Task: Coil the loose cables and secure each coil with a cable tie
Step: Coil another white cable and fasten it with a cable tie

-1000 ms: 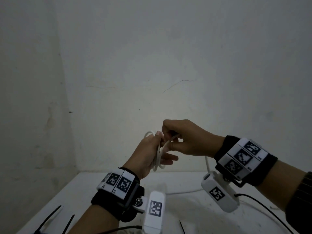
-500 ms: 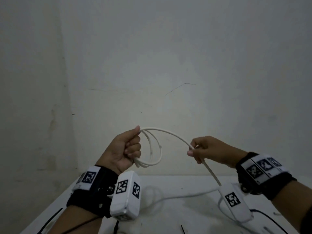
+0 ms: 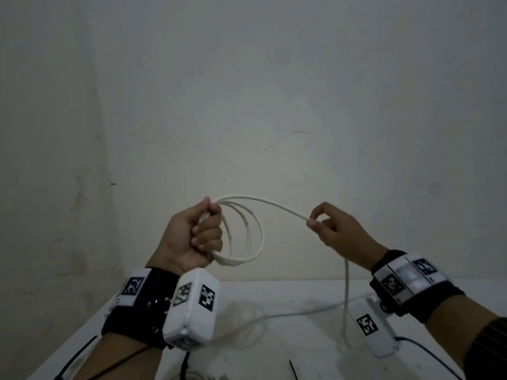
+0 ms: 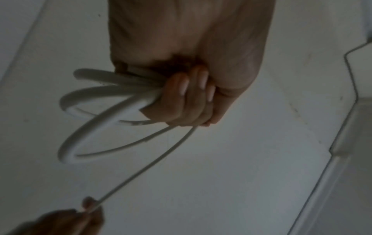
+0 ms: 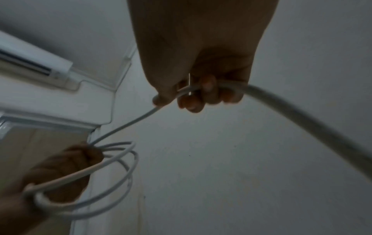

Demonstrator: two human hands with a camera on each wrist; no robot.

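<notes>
The left hand (image 3: 196, 237) grips several finished loops of the cable (image 3: 247, 231) above the table (image 3: 274, 338); the right hand (image 3: 333, 231) pinches the slack. More cable trails below, and the ties (image 3: 79, 355) lie unused.

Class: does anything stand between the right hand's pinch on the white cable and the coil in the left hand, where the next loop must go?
Nothing visible does. The white cable spans open air from the right hand to the coil gripped by the left hand. Its slack trails down onto the table below.
</notes>
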